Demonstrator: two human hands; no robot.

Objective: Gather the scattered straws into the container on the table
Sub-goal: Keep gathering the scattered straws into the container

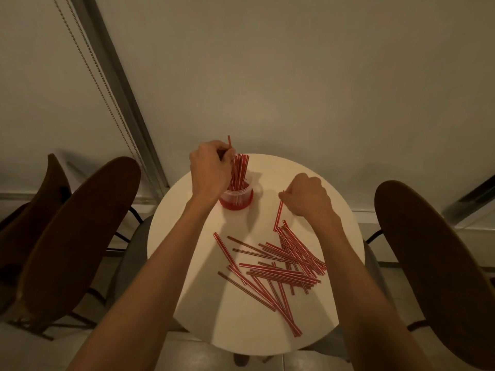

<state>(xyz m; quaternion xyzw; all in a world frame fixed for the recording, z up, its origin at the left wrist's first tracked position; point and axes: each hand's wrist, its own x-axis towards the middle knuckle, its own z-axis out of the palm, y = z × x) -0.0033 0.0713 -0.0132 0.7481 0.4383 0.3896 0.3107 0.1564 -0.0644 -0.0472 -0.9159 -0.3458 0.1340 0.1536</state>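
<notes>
scattered thin red striped straws point(278, 266) cross on round white tabletop point(187, 250); left hand point(210, 170) pinches one over clear container point(237, 196), right hand point(308, 195) clamps another.

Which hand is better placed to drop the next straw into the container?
Left. The left hand holds a straw right above the container; the right hand is lifting one beside the pile.
</notes>
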